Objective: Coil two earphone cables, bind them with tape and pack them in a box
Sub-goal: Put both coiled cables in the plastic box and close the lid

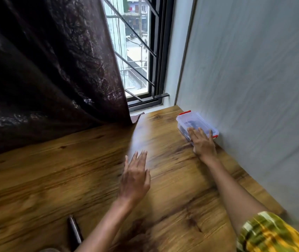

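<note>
Closest to you, at the bottom edge, a dark pen-like thing [74, 230] lies on the table [35, 188], and your green-and-yellow sleeve [272, 233] is off to the right. A bit further out, your left hand [136, 180] is over the middle of the table, fingers [142, 157] straight and only slightly apart, holding nothing. It's too blurry there to tell whether it touches the wood.

Past that, your right hand [204, 144] lies flat on the near end of the box [194, 119], fingers [192, 132] spread over the lid, not curled round anything. The box is clear plastic with red clips and sits in the far right corner of the table, right up against the wall [254, 88]. Behind it all are the curtain [45, 70] and the barred window [137, 51].

Progress-wise, I'd say you're basically at the end. The lid looks on and there are dark contents [190, 124] inside, probably the cables, though I can't make out coils or tape through the plastic. No loose cables or tape show on the table. At most, check that the clips are snapped.
</note>
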